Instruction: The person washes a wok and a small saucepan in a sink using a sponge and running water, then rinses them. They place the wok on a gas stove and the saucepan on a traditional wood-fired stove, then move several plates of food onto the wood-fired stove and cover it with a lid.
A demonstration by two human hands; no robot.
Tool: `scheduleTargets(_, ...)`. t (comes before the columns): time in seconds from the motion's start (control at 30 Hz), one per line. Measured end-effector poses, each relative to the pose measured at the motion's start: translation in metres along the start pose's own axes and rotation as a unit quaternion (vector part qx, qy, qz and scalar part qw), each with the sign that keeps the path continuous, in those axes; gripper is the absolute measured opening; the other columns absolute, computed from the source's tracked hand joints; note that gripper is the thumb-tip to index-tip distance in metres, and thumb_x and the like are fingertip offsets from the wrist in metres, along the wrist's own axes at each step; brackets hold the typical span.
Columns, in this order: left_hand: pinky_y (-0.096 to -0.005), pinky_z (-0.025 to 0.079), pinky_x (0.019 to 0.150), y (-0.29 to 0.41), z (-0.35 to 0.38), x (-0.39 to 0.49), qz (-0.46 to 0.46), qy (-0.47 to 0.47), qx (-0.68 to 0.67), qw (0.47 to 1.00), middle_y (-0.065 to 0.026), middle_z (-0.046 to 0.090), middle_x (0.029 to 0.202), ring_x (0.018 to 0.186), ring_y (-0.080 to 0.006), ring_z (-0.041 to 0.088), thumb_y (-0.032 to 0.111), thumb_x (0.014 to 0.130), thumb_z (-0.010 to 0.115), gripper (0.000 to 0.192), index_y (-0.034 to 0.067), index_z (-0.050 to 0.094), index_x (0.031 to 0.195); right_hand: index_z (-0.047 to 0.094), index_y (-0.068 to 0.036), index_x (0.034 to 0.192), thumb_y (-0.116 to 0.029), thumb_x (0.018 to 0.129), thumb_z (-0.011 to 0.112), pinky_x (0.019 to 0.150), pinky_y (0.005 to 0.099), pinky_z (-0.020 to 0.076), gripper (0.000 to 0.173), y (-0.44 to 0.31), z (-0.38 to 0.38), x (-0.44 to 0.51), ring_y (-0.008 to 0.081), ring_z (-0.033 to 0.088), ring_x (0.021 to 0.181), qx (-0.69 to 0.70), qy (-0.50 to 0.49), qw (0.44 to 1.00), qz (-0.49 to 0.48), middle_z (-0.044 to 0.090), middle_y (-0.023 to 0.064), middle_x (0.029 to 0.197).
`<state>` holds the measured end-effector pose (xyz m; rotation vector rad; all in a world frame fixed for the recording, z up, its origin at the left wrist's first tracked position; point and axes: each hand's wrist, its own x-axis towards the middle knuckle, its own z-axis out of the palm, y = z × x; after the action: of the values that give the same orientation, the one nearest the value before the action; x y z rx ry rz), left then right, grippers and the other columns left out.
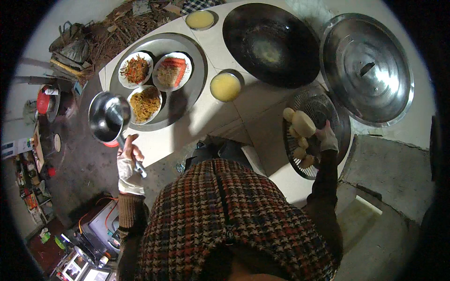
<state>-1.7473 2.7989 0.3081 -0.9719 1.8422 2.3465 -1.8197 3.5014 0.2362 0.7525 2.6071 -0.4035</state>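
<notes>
My left hand [130,159], in a pale glove with bare fingertips, grips the handle of a metal ladle-like saucepan [107,117] beside the large round metal tray [190,45]. My right hand [327,137], also gloved, is at a dark slotted rack [309,102] that bears pale round buns [299,152] and a larger pale piece [303,124]; what its fingers hold is partly hidden. Three patterned dishes of food stand on the tray: shredded vegetables [135,70], sliced red and brown food [172,72] and yellowish noodle-like strands [145,104]. A bowl of yellow liquid [225,87] stands near the tray.
A big black wok [270,45] is set in the tiled counter [218,123]. Right of it leans a large metal lid [367,70]. Another bowl of yellow liquid [199,20] stands at the far edge. Firewood [119,31] lies beyond the counter; cluttered shelves [33,189] are at left.
</notes>
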Motion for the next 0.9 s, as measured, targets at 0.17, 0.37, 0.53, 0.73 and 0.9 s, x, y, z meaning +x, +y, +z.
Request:
scheduleTargets(0.17,-0.0218,0.034,0.044,-0.007,-0.044,0.005,0.01,0.03,-0.089,0.996,0.0044,0.048,0.058,0.046,-0.0047,0.043,0.032,0.103,0.061,0.04,-0.003,0.061,0.122,0.025,-0.003,0.156,-0.064,0.073,0.078,0.105,0.0452,0.0467,0.117,-0.087,-0.019,0.055,0.0355,0.06,0.125,-0.044,-0.008,0.997,-0.058,0.062,0.0242,0.133)
scheduleTargets(0.37,-0.0249,0.027,0.042,-0.005,-0.038,-0.005,0.007,0.091,-0.049,0.995,0.0043,0.045,0.056,0.043,-0.0058,0.037,0.036,0.105,0.056,0.035,0.004,0.067,0.107,0.019,-0.005,0.159,-0.061,0.077,0.076,0.104,0.0425,0.0495,0.114,-0.195,-0.034,0.19,0.0376,0.057,0.128,-0.067,-0.009,0.991,-0.112,0.054,0.0241,0.144)
scheduleTargets(0.53,-0.025,0.027,0.04,0.002,-0.001,-0.01,-0.006,0.207,-0.026,0.978,0.0055,0.043,0.053,0.041,-0.0057,0.037,0.042,0.104,0.056,0.043,0.003,0.064,0.119,0.01,-0.008,0.162,-0.063,0.077,0.074,0.108,0.0424,0.0468,0.12,-0.29,-0.037,0.276,0.0356,0.055,0.131,-0.149,-0.008,0.986,-0.076,0.052,0.0211,0.147)
scheduleTargets(0.73,-0.0236,0.031,0.042,0.008,0.046,0.011,-0.039,0.258,-0.013,0.965,0.0042,0.045,0.055,0.044,-0.0057,0.041,0.037,0.103,0.06,0.042,-0.002,0.061,0.117,0.01,-0.006,0.161,-0.059,0.08,0.073,0.104,0.042,0.0498,0.116,-0.333,0.002,0.355,0.0345,0.061,0.124,-0.126,-0.005,0.99,-0.064,0.058,0.0151,0.142)
scheduleTargets(0.9,-0.0234,0.029,0.041,0.017,0.088,0.027,-0.075,0.276,-0.025,0.958,0.007,0.043,0.056,0.044,-0.0036,0.039,0.04,0.101,0.063,0.038,0.004,0.064,0.114,0.012,-0.005,0.161,-0.055,0.08,0.075,0.099,0.0424,0.0529,0.114,-0.345,0.032,0.39,0.0351,0.063,0.12,-0.14,-0.003,0.989,-0.055,0.062,0.0193,0.136)
